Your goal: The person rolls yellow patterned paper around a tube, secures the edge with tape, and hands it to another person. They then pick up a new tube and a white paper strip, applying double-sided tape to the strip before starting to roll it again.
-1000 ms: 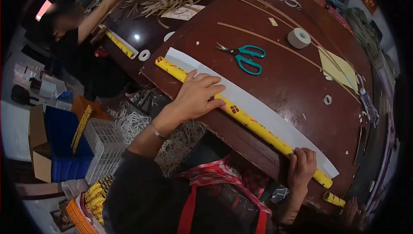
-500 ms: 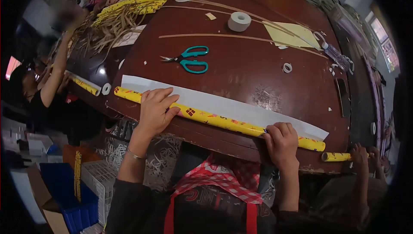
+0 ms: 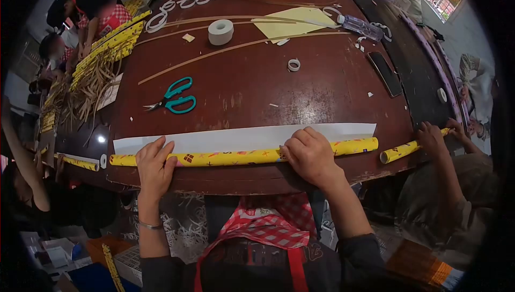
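Yellow rolled tube (image 3: 236, 157) with small red printed marks, plain white paper strip (image 3: 241, 137), dark reddish-brown surface (image 3: 300, 93), teal-handled scissors (image 3: 174, 99), white tape roll (image 3: 220, 31), pale yellow sheet (image 3: 295, 21), red-and-white checked apron (image 3: 263, 222)

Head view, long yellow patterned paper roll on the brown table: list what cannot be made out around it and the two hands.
- Long yellow patterned paper roll: two stretches hidden under the left hand and right hand.
- Print on the roll: too small to read.
- White paper strip: near edge hidden behind the roll.
- Fingertips of both hands: whether they grip or only press cannot be told.
- Short yellow roll: far end covered by another person's hand.
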### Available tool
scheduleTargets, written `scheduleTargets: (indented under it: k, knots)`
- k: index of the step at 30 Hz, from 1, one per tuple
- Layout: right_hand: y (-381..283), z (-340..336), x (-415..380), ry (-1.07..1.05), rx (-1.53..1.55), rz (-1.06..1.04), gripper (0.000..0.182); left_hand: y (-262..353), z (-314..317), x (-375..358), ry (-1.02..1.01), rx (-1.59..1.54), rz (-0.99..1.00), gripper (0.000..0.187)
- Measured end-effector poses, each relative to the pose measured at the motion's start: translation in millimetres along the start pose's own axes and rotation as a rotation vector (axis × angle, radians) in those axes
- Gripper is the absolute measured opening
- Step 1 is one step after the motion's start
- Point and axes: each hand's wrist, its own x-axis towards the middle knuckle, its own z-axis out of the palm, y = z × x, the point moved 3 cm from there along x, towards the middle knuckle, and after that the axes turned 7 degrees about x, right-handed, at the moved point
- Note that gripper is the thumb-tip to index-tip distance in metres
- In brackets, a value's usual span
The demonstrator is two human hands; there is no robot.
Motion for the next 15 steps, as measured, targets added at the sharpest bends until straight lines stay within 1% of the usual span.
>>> scheduleTargets:
  k: [2, 4, 5, 7, 8, 10, 11, 13, 15]
  knots:
    - [-1.0, 0.7, -0.8, -0.013, 0.023, 0.011, 0.013, 0.8, -1.9, -1.2, -0.007, -0.006, -0.014, 0.039]
    - [-1.6, 0.4, 0.8, 0.018, 0.004, 0.006, 0.02, 0.3, -2.1, -1.2, -0.013, -0.02, -0.017, 0.042]
    - [-1.7, 1.1, 1.2, 0.012, 0.013, -0.009, 0.02, 0.2, -2.8, -0.5, -0.009, -0.014, -0.034, 0.042]
    - [-0.1, 1.9, 0.6, 0.0, 0.002, 0.006, 0.02, 1.2, -4.5, 1.6, 0.03, -0.097, -0.043, 0.047]
    - [-0.8, 1.8, 1.2, -0.008, 0.01, -0.013, 0.02, 0.2, -3.6, 1.2, 0.037, -0.088, -0.064, 0.053]
    - [-0.8, 1.6, 2.0, -0.014, 0.012, 0.028, 0.018, 1.4, -4.4, 2.4, 0.051, -0.105, -0.084, 0.053]
    - [-1.6, 1.7, 1.6, -0.024, 0.027, 0.002, 0.018, 1.7, -5.2, 2.8, 0.06, -0.126, -0.088, 0.054]
    - [-0.2, 2.1, 1.8, -0.003, 0.008, 0.006, 0.015, 1.5, -4.0, 3.3, 0.075, -0.149, -0.089, 0.055]
    - [1.6, 3.6, 0.5, -0.032, 0.023, 0.033, 0.013, 1.3, -4.4, 2.6, 0.078, -0.171, -0.12, 0.054]
